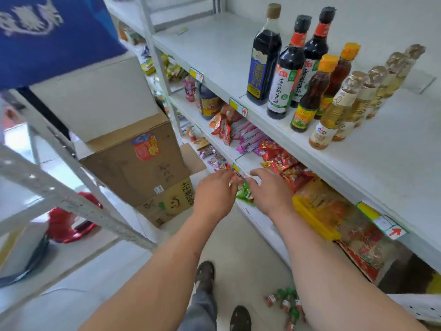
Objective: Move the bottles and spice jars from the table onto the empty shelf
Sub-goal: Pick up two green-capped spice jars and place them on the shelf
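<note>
Blur hides what, if anything, sits between the left hand [216,192] and right hand [269,189]; both reach forward with fingers loosely spread, whether gripping I cannot tell. Bottles [310,84] stand on the shelf [393,163]; two labels read 薄盐生抽. Small jars [286,304] lie below, partly hidden.

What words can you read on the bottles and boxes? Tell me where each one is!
"薄盐生抽" on the white label of the front soy sauce bottle.
"薄盐生" on the soy sauce bottle behind it; the rest is hidden.
Blue-label dark bottle: too blurred to read.
Orange-capped bottles, clear bottles, cardboard box, shelf price tags: too small or blurred.
</note>
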